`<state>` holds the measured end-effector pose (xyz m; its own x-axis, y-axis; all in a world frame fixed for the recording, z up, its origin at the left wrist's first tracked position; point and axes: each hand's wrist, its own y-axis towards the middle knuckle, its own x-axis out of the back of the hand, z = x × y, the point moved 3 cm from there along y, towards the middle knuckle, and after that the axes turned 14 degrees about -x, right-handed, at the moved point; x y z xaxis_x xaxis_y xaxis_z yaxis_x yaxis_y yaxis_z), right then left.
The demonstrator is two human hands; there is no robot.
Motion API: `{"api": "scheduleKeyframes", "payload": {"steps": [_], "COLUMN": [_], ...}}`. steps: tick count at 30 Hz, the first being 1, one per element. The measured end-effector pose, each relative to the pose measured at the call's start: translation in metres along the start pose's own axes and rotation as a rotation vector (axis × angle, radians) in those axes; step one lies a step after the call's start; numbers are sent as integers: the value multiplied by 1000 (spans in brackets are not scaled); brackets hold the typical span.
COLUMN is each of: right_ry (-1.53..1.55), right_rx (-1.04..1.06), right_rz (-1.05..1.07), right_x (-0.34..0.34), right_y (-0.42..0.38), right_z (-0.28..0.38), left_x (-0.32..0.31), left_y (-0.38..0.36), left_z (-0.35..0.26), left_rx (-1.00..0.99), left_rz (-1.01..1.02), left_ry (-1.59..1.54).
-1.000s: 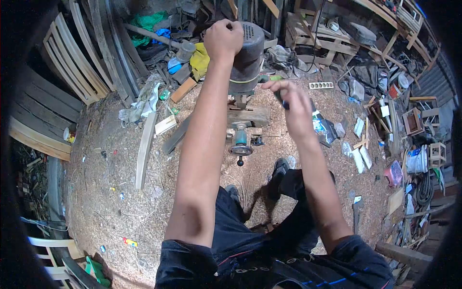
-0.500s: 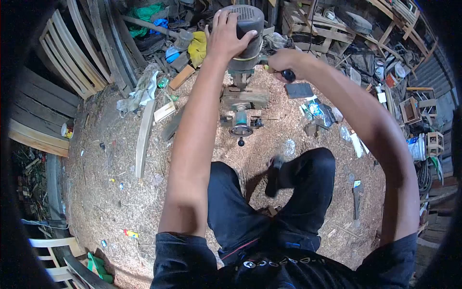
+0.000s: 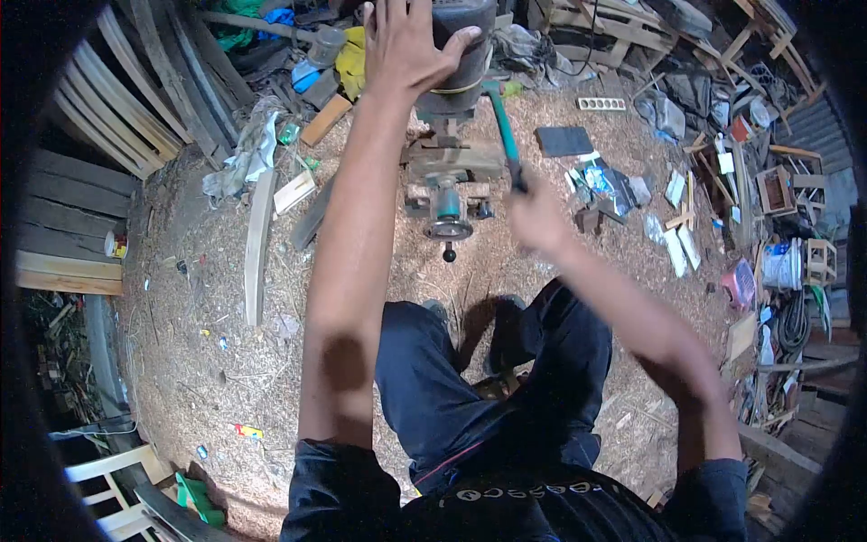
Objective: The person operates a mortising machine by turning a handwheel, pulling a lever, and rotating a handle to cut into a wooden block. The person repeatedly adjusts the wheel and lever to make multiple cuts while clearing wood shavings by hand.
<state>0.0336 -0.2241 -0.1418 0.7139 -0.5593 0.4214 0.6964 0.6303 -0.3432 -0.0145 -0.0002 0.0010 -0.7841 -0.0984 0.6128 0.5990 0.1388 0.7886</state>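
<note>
A dark round motor housing (image 3: pixel 462 50) stands upright on a wooden block (image 3: pixel 456 161) on the sawdust floor, with a teal spindle (image 3: pixel 449 210) below it. My left hand (image 3: pixel 405 41) lies over the housing's left side, fingers spread around it. A teal lever (image 3: pixel 501 122) slants from the machine towards me. My right hand (image 3: pixel 536 219), blurred by motion, is closed on the lever's dark lower end. Below the hands are my legs in dark trousers (image 3: pixel 470 379).
Curved wooden slats (image 3: pixel 135 99) lean at the left, and a pale plank (image 3: pixel 254 244) lies on the sawdust. A black pad (image 3: pixel 564 141), a white socket strip (image 3: pixel 601 104) and scattered scraps lie to the right. A white chair (image 3: pixel 108 479) stands at the bottom left.
My right hand took the lever near the motor and swung it down towards me. My left hand went from a fist on top to a spread grip on the housing.
</note>
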Motion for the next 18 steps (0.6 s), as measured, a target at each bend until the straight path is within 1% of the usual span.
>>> {"api": "scheduleKeyframes", "payload": {"steps": [1,2,3,4,5,6,7,8,9,12,13,14,16,18], "right_ry": [-112,-218,-188,-147,-106,-79,-55,-24,11,183,155,332,524,520], "right_rx": [172,373,577,601,624,442,259,158,76,-339,-245,-166,44,179], "right_rz": [-172,-342,-363,-332,-301,-240,-185,-116,-53,129,166,290,305,119], "right_x": [-32,-61,-68,-72,-76,-69,-58,-46,-28,20,32,41,59,69], "right_y": [4,5,4,11,19,11,-3,-6,-7,-37,-37,-35,-18,-18], "right_z": [-67,-114,-108,-98,-87,-92,-92,-73,-42,62,82,96,117,159], "left_x": [-11,-20,-27,-20,-16,-17,-12,-5,-2,5,8,7,9,15], "left_y": [-7,-10,-19,-21,-19,-16,-12,-4,-2,3,4,7,10,17], "left_z": [2,16,16,13,22,18,13,14,12,5,3,5,11,10], "left_rx": [-54,-116,-158,-72,-101,-119,-40,9,-48,-5,-25,-57,-108,-83], "left_rz": [-31,-77,-206,-137,-148,-156,-86,-41,-106,-49,-227,-204,-156,-158], "left_ry": [-13,-2,70,45,15,-57,-119,-161,-140,-141,-98,-77,-24,31]}}
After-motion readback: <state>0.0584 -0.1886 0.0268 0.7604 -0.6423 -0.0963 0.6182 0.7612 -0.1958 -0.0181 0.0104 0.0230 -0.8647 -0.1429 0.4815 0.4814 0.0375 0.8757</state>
